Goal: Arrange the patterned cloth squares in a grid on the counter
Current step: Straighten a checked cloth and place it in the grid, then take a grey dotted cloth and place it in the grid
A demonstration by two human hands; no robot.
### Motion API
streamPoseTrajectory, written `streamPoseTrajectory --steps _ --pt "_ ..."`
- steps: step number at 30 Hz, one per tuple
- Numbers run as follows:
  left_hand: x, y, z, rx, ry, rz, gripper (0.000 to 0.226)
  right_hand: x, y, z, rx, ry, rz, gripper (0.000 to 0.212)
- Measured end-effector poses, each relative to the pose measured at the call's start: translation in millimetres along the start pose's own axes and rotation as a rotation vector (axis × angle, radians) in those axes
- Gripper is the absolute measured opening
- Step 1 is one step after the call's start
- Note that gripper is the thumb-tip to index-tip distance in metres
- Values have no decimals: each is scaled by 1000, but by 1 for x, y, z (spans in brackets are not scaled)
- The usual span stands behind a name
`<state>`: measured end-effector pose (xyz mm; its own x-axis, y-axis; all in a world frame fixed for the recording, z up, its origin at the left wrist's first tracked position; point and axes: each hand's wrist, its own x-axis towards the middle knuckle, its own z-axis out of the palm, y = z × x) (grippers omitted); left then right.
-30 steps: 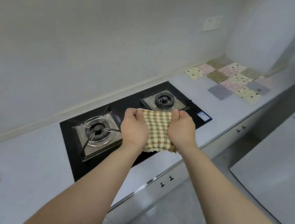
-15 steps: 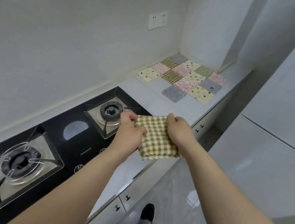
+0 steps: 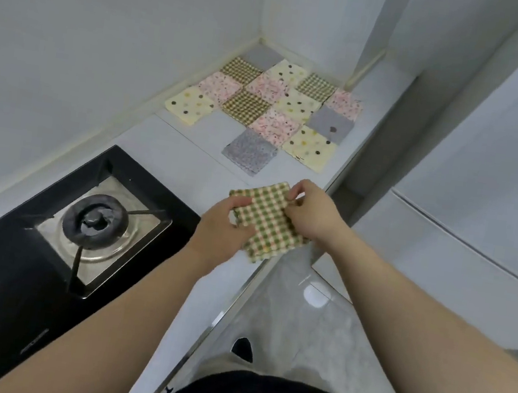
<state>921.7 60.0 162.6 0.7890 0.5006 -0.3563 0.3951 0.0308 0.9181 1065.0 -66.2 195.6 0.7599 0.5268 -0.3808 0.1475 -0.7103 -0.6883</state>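
Past the gas hob (image 3: 94,220) on the left, our left hand (image 3: 223,224) curls round the left edge of the green checked square (image 3: 269,222), and our right hand (image 3: 310,215) pinches its far right edge. The square hangs over the front edge of the counter (image 3: 186,159), near the grid (image 3: 273,105) but apart from it. We judge the job mostly done. The far grid is well filled, with one gap between the yellow dotted square (image 3: 190,105) and the grey floral square (image 3: 250,150). This piece is not yet laid. No containers show.
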Motion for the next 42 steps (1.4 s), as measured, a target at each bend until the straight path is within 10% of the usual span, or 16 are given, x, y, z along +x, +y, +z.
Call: streamPoseTrajectory --steps 22,42 --pt "205 -5 109 364 222 -351 67 260 75 -28 -674 -296 -503 34" --pt "70 -21 71 304 500 -432 33 172 21 31 -654 -325 -835 14"
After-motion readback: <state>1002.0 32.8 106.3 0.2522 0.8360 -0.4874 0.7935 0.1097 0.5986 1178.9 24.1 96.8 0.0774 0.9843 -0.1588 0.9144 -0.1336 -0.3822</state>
